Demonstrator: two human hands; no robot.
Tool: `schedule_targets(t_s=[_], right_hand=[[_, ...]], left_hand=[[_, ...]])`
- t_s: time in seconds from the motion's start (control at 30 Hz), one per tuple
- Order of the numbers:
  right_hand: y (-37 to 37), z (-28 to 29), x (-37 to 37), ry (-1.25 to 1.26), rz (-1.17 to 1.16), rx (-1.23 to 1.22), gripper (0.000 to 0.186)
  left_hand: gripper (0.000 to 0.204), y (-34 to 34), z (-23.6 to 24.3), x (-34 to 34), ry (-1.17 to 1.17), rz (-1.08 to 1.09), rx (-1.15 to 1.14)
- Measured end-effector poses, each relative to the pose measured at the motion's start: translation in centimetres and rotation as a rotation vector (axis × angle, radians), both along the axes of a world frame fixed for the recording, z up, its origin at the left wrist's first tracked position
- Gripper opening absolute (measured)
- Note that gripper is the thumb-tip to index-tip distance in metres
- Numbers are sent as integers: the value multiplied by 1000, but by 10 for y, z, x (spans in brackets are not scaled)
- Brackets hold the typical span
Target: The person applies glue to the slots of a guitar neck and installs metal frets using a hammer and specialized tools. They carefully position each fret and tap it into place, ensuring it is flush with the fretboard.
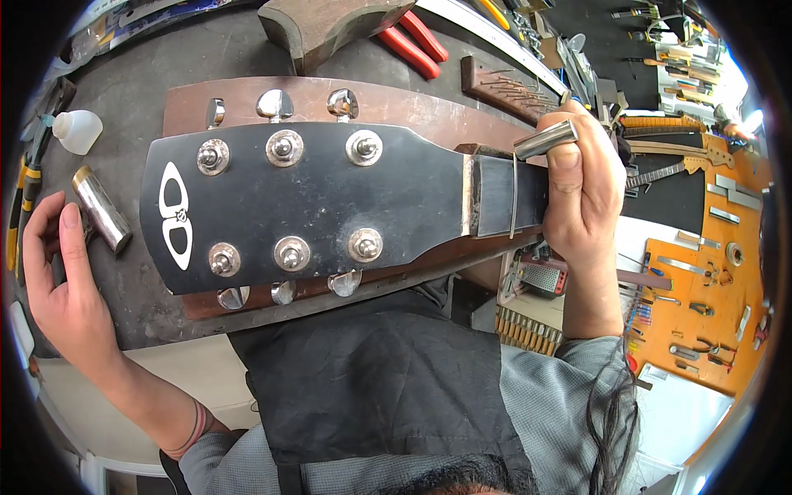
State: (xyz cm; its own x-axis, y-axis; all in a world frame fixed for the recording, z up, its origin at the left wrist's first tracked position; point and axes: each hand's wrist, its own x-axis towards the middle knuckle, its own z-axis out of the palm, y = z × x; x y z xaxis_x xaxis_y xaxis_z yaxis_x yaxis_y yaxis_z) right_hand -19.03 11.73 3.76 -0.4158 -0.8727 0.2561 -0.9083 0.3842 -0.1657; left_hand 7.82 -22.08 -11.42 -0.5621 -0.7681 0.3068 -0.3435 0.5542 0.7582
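A black guitar headstock (421,190) with white inlay and chrome tuners lies horizontally over a brown board (198,103). My right hand (582,190) is closed around a short steel cylinder (536,142) at the neck, just right of the pale nut (469,195); its lower fingers are hidden. A thin strip (513,214) crosses the neck below the cylinder. My left hand (70,272) rests left of the headstock, fingers loosely bent, beside a second steel cylinder (107,214) with a brass-coloured end. Some of its fingertips are hidden.
A white plastic bottle (78,132), yellow-handled tool (29,190), red-handled tool (412,45) and dark wooden block (305,33) lie on the dark workbench (148,322). A wooden rack of thin rods (483,78) stands behind. An orange tool board (701,322) and guitar necks (676,157) are at right.
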Motion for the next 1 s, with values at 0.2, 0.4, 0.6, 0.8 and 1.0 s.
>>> schedule_targets(t_s=[0.2,0.4,0.6,0.8,1.0], right_hand=[[3,-2,-1,47,19,-3,19],[3,-2,0,45,0,11,19],[1,-2,-2,52,28,11,18],[3,1,0,15,-36,53,20],[19,-21,-1,18,-273,-149,32]], left_hand=[[25,1,1,-3,-9,14,-5],[26,1,2,-3,-20,21,-11],[25,3,4,-4,-55,18,-54],[24,4,2,-3,-37,26,-13],[23,-1,-5,1,25,0,39]])
